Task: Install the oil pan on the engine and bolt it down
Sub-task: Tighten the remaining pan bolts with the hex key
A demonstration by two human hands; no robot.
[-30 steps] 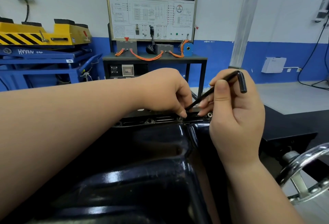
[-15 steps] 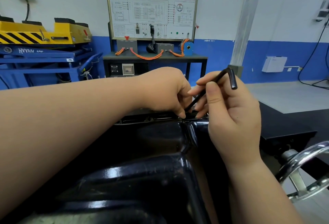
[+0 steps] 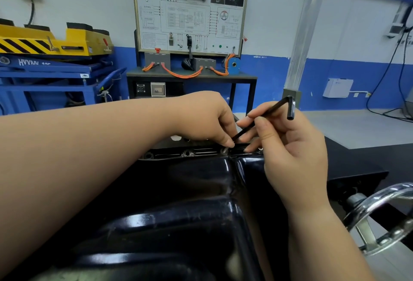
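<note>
The glossy black oil pan (image 3: 178,213) fills the lower middle of the head view, its far flange (image 3: 196,153) showing several bolt holes. My right hand (image 3: 290,153) pinches a black L-shaped hex key (image 3: 268,111) between thumb and fingers; the key slants down-left to a bolt (image 3: 225,150) on the far flange. My left hand (image 3: 207,120) reaches over the pan with fingers curled and fingertips pinching at the key's lower tip and the bolt. The bolt is mostly hidden by the fingers.
A chrome handwheel (image 3: 380,213) sticks out at the lower right beside the black stand (image 3: 357,164). Behind stand a training board on a dark table (image 3: 190,75), a yellow and blue lift (image 3: 55,57) at left, and grey floor (image 3: 357,126) at right.
My right hand has turned the hex key, its short bent end swinging from upper right toward the left and back up. The left hand has stayed at the bolt.
</note>
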